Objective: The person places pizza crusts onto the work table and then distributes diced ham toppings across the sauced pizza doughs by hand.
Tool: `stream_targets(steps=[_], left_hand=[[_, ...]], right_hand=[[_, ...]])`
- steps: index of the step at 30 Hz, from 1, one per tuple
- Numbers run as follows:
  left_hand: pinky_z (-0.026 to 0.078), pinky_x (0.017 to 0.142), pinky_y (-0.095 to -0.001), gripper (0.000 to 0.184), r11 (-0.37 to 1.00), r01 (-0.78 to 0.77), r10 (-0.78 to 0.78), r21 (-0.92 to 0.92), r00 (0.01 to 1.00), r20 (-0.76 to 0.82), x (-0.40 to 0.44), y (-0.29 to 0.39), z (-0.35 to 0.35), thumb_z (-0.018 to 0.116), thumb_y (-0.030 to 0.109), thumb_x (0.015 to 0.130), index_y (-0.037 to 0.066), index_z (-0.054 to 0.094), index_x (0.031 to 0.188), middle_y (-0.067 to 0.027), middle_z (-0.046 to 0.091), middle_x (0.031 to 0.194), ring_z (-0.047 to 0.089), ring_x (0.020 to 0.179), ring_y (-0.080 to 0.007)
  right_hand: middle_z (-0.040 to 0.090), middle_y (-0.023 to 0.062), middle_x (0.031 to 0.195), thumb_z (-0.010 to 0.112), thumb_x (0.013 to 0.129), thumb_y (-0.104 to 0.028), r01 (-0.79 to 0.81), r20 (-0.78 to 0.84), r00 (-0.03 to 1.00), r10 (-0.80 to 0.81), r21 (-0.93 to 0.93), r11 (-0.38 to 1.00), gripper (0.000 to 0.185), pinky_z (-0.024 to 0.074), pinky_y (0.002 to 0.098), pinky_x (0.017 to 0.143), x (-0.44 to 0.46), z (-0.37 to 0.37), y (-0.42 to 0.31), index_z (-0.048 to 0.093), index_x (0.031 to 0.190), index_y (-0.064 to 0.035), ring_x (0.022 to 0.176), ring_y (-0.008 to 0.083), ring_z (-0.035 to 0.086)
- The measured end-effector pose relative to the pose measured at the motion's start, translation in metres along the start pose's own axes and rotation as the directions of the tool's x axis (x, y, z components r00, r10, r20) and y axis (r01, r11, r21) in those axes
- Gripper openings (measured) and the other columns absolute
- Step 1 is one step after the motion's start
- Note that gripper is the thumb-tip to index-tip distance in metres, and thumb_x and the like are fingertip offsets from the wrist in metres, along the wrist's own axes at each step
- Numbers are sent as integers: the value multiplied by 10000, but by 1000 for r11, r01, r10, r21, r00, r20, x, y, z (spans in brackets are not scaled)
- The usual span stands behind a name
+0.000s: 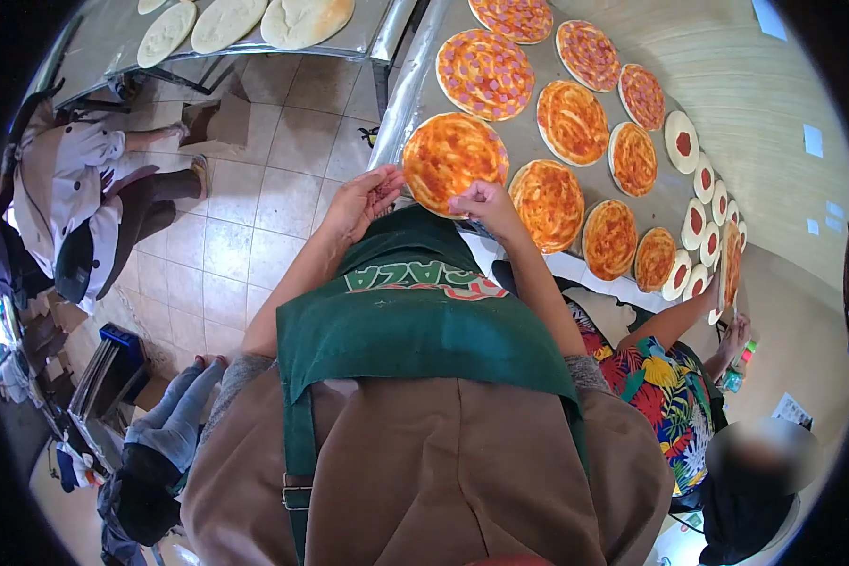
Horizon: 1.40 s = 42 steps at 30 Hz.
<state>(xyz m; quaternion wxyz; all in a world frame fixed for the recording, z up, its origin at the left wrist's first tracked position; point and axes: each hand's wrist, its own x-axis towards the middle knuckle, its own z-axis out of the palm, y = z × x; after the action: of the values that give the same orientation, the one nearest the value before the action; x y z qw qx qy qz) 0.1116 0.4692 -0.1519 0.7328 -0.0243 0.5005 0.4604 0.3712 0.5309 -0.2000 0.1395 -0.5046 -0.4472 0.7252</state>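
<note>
While right hand (487, 205) pinches at round, sauce-streaked pizza (451, 158) — hold unclear — left hand (361, 201) uncurled alongside.

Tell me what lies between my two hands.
In the head view, the near part of a sauced pizza lies between your left hand and right hand.

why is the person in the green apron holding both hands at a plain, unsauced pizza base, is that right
Not quite: the pizza base is not plain. The head view shows orange-red sauce across it; the green apron and both hands at the base are right.
</note>
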Motion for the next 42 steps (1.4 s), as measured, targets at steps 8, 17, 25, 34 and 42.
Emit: stream_targets(steps=[8,17,25,34,42], left_hand=[[544,849,-257,331,998,-13,13,-64,1000,-5,-3,-3,-20,477,149,981,-47,490,1247,-132,624,1131,634,1028,-168],[539,862,-259,327,998,-28,27,-53,999,-20,-11,2,-26,466,154,985,-46,501,1241,-123,628,1132,635,1024,-161],[538,868,-260,325,998,-27,27,-58,1000,-12,-16,4,-29,468,156,984,-48,504,1234,-127,631,1123,636,1024,-167],[542,866,-267,316,995,-56,54,-86,998,-27,-18,7,-29,470,154,985,-53,511,1220,-131,633,1112,640,1020,-170],[548,861,-262,317,994,-54,52,-94,998,-23,-16,5,-28,468,154,985,-56,509,1219,-132,632,1112,643,1013,-173]], right_hand=[[665,45,727,770,750,-123,117,-104,987,-120,-30,993,192,477,232,599,-2,16,13,672,866,-4,634,102,613],[668,80,686,748,749,-167,96,-172,964,-203,-488,868,184,477,281,590,4,43,14,695,817,-4,608,138,612],[648,107,679,724,753,-176,34,-249,906,-341,-761,648,192,499,338,611,-4,65,-11,637,750,-5,617,201,636],[676,135,904,569,904,-68,-72,14,997,71,140,987,270,516,244,620,10,16,-20,552,1145,53,629,157,639],[696,99,753,624,828,-85,27,-34,999,-40,-310,950,140,513,265,625,25,43,-19,683,903,17,705,162,690]])
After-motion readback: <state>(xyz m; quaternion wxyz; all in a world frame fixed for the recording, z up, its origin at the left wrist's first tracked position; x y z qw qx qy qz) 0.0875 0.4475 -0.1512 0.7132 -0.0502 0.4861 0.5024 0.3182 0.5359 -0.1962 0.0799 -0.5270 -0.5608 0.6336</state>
